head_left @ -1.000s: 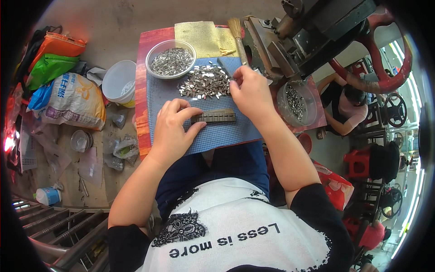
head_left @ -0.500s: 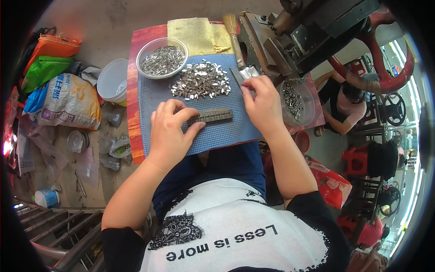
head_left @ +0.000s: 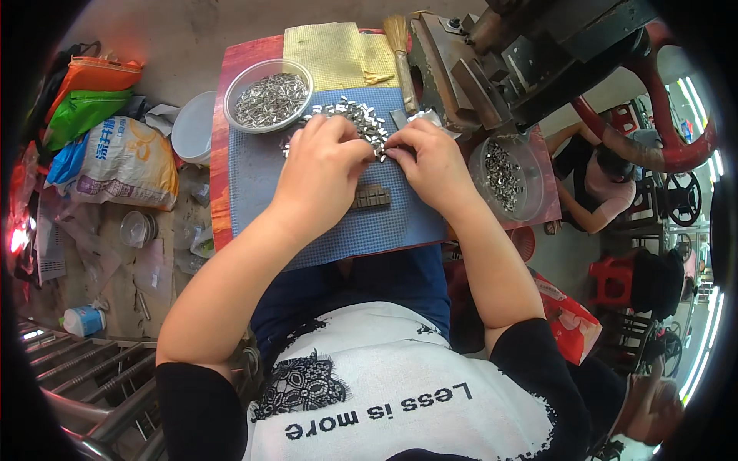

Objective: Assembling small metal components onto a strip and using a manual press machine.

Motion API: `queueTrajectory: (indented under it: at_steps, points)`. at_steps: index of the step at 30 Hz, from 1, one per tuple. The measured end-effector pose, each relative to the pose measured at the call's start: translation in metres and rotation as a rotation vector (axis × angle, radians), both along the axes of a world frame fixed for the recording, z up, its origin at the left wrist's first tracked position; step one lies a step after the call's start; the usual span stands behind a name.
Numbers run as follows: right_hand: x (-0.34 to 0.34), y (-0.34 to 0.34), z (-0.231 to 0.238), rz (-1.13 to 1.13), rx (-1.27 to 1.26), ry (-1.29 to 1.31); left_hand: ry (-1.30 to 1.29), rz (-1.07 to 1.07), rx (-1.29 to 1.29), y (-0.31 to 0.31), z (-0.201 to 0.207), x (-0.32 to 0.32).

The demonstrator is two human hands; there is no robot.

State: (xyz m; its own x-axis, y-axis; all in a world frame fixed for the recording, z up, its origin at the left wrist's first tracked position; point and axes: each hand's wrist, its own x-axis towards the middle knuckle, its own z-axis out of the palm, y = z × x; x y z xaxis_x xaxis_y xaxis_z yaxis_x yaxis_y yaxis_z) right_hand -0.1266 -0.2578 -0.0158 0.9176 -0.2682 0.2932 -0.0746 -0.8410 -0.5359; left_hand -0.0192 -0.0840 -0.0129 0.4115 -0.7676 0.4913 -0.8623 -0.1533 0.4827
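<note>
On a blue mesh mat (head_left: pixel 254 184) lies a pile of small silvery metal pieces (head_left: pixel 357 115). My left hand (head_left: pixel 319 177) reaches over its near left side with bent fingers drawn together; whatever they hold is hidden. At the right edge of the pile my right hand (head_left: pixel 434 161) is closed in a pinch, with a small metal piece at its fingertips. A dark notched metal block (head_left: pixel 373 197) lies on the mat between my hands, its left end covered by my left hand. Beyond my right hand is a flat grey metal strip (head_left: pixel 399 118), partly covered.
A clear bowl of thin metal pieces (head_left: pixel 269 100) stands far left, and a tub of small parts (head_left: pixel 507 177) at right. A brush (head_left: pixel 400 61) lies near a heavy machine (head_left: pixel 492 77). A white bucket (head_left: pixel 194 131) stands left of the table. Another person (head_left: pixel 603 184) sits at right.
My left hand has let go of the notched block and moved up and right to the pile. My right hand has moved left from the grey strip to the pile's edge.
</note>
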Motion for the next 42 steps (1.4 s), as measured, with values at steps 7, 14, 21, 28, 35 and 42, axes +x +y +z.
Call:
queueTrajectory:
  at_steps: [7,14,21,28,35,42]
  points:
    - [-0.006,0.001,-0.004,-0.015,-0.061,-0.077,-0.111,-0.074,0.155,-0.030,0.003,0.005]
    - [-0.039,0.015,0.012,0.205,0.224,-0.099,-0.069,-0.003,0.041,-0.036,0.007,0.000]
    - [-0.037,0.017,0.009,0.319,0.114,0.042,0.095,0.073,-0.017,-0.009,0.006,0.013]
    - [-0.032,0.025,0.008,0.281,0.132,0.009,0.104,0.119,-0.013,0.017,0.001,0.012]
    - [-0.029,0.018,0.023,0.307,0.111,0.076,0.205,0.166,0.034,0.052,-0.001,0.012]
    - [0.003,0.000,0.009,0.052,-0.121,-0.065,0.149,0.216,0.133,0.063,-0.012,0.011]
